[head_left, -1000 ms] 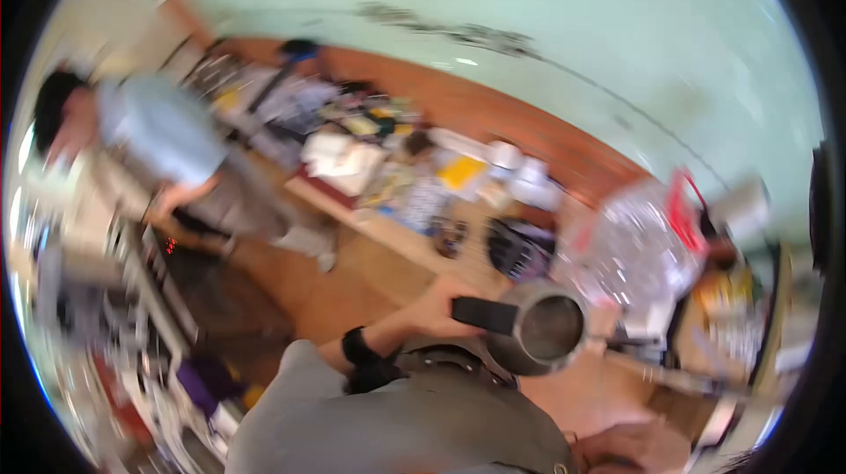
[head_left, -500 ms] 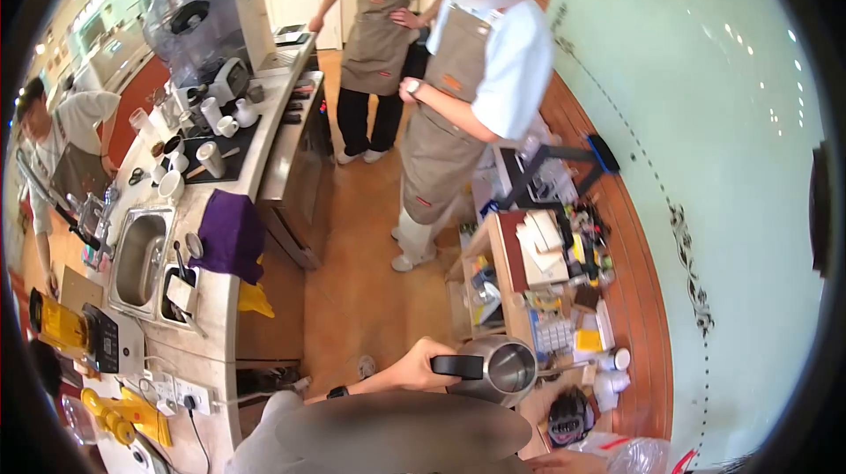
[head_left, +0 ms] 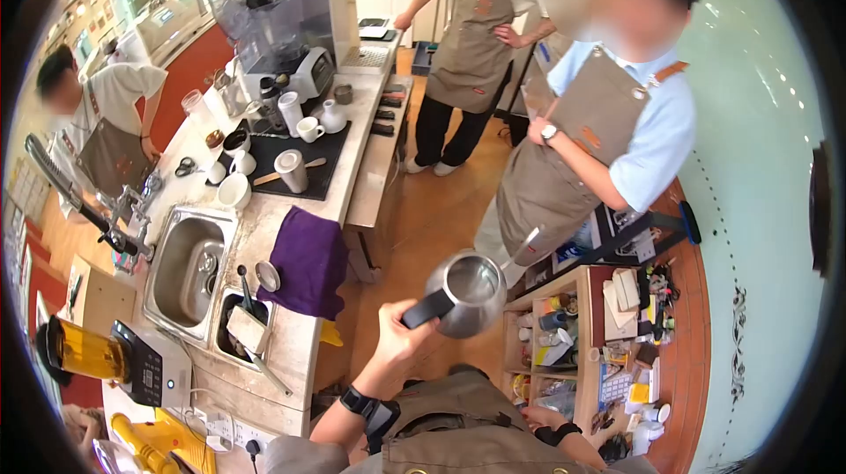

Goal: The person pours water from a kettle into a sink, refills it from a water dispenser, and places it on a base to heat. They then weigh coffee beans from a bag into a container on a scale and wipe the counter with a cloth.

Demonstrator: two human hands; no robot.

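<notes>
My left hand (head_left: 405, 333) is closed round the black handle of a steel gooseneck kettle (head_left: 476, 311), held up over the floor in front of my apron. The kettle's round top looks uncovered, and its thin spout (head_left: 526, 247) points away to the right, towards a person in a light blue shirt. My right hand (head_left: 539, 421) hangs low by my right side near the shelves. Its fingers are too small and partly hidden to make out.
To the left runs a counter with a sink (head_left: 189, 267), a purple cloth (head_left: 307, 262), a blender (head_left: 97, 355), and cups on a black mat (head_left: 304, 176). Wooden shelves (head_left: 564, 315) with a cluttered top stand at right. Two people in aprons stand ahead; another is beyond the counter.
My left hand has raised the kettle and carried it forward, away from my body. The view has turned left, so the counter and people appear farther right. My right hand now shows beside the shelves.
</notes>
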